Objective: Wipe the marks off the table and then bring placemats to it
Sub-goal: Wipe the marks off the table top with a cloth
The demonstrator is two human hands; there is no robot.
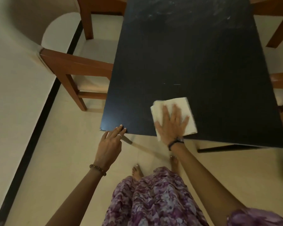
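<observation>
Pale floor tiles [75,160] and a cream wall with a black skirting strip [44,105] are seen around a black rectangular table [194,62]. Wooden chairs with light cushions are tucked in: one at 9 o'clock of the table [75,69], others partly visible at 11, 1 and 3 o'clock. Whitish smeared marks [178,12] are spread over the far end of the tabletop, toward 12 o'clock; a thin faint streak [176,84] is noted nearer the middle. A folded white cloth [183,105] is laid flat near the table's near edge, at about 6 o'clock. It is pressed down by the right hand [171,124], palm flat and fingers spread, not closed around it. The left hand [110,144] is held loose and unclenched at the near corner, at 7 o'clock, fingertips touching the edge, nothing grasped. No placemats are in view. A purple patterned garment [153,201] and bare feet are seen below.
</observation>
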